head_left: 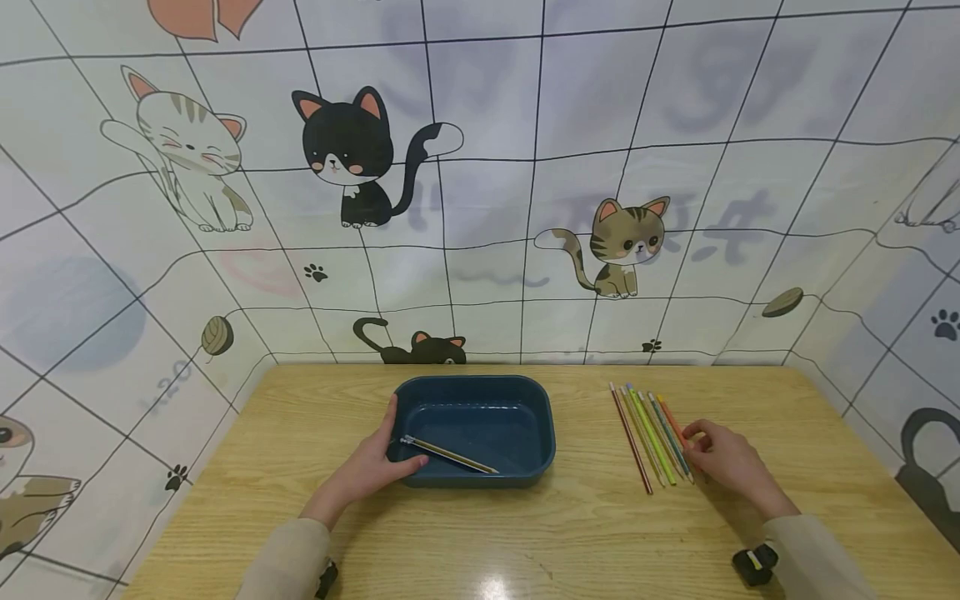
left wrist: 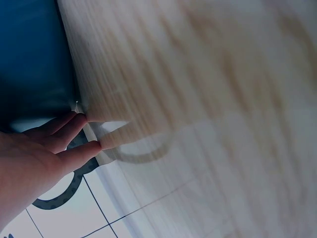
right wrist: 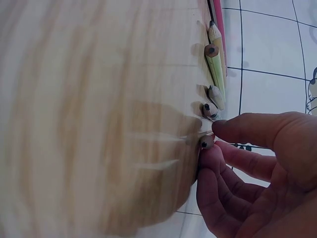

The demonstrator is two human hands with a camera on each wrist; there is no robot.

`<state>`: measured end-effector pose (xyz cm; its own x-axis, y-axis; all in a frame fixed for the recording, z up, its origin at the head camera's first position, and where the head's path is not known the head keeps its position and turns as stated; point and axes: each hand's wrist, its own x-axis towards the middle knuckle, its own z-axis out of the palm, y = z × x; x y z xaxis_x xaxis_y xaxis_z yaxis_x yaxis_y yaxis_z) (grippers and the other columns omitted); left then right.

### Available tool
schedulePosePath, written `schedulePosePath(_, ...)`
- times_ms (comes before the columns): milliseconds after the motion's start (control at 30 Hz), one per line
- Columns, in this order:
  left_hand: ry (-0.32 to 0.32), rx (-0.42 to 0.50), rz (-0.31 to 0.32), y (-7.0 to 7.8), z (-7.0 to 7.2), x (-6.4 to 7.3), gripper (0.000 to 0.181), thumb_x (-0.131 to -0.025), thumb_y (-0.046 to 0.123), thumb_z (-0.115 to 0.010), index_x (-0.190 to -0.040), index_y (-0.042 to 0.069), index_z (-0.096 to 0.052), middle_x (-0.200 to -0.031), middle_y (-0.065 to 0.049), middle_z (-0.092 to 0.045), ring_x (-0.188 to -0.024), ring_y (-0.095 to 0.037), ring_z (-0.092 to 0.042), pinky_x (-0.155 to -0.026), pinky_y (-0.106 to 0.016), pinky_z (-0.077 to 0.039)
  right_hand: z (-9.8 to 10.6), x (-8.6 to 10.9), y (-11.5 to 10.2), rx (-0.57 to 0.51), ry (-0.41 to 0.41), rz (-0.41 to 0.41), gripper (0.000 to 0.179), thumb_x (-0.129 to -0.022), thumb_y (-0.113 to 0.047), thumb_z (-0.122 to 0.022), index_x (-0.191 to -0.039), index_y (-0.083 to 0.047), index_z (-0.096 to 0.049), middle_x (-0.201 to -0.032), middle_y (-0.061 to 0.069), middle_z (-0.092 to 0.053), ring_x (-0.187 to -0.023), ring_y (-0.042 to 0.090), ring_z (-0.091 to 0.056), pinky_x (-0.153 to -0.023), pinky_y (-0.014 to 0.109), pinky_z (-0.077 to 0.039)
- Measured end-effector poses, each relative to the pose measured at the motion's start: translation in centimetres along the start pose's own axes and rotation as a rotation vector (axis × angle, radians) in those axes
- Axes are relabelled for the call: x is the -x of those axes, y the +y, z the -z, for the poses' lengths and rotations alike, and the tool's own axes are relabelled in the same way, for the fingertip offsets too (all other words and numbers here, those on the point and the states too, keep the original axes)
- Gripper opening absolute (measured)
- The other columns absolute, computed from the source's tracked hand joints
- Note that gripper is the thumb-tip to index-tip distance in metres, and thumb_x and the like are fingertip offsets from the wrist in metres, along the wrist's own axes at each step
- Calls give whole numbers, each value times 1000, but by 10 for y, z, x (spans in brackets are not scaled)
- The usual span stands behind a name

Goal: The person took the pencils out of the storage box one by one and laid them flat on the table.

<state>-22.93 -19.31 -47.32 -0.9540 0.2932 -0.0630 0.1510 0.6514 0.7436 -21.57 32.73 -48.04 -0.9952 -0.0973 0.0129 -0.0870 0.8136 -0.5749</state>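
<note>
A dark blue rectangular tray (head_left: 480, 481) sits on the table, with striped pencils (head_left: 457, 457) lying slantwise inside. My left hand (head_left: 371, 460) holds the tray's near left corner, thumb over the rim and fingers along the outer side. In the left wrist view, fingertips (left wrist: 94, 146) rest low by the tray's wall (left wrist: 37, 64). To the right, my right hand (head_left: 723, 457) pinches an orange pencil (head_left: 670, 415) near its lower end. Its pointed tip (right wrist: 207, 142) shows between thumb and fingers in the right wrist view. Beside it lie a teal pencil (head_left: 670, 435) and lime green pencils (head_left: 651, 433).
A dark red pencil (head_left: 632, 438) lies at the left of the row of several pencils. The wooden table (head_left: 585, 533) meets a wall covering (head_left: 487, 275) printed with cartoon cats and grid lines at its back and sides.
</note>
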Motion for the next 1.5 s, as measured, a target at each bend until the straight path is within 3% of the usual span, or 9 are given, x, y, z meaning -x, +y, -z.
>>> schedulePosePath(400, 6, -2, 0, 1, -2, 3, 111, -84, 40, -74, -154, 6, 5, -154, -29, -15, -137, -46, -24, -108, -57, -24, 3, 2, -1, -17, -1, 10, 23, -89, -6, -62, -106, 9, -57, -75, 2, -58, -61, 16, -51, -53, 31, -41)
schedulePosePath(800, 9, -3, 5, 1, -5, 3, 111, -84, 41, -74, -155, 7, 4, -156, -27, -12, -138, -45, -23, -109, -56, -23, 11, 3, 0, 7, 18, 13, 28, -93, -11, -62, -111, 10, -58, -85, 7, -64, -70, 18, -58, -58, 35, -45)
schedulePosePath(1033, 12, -5, -1, 0, -6, 3, 111, -84, 41, -73, -155, 7, 5, -156, -27, -11, -138, -46, -23, -109, -56, -23, 4, -2, -19, -70, 3, 82, 26, -94, -9, -61, -113, 8, -59, -88, 7, -62, -77, 22, -61, -59, 33, -48)
schedulePosePath(1500, 12, 17, 5, 2, -9, 11, 116, -81, 41, -77, -154, 7, 7, -155, -28, -11, -139, -45, -21, -109, -55, -22, -12, -3, -71, -205, -31, 216, 22, -92, -5, -63, -112, 5, -62, -88, 5, -61, -75, 18, -59, -61, 30, -48)
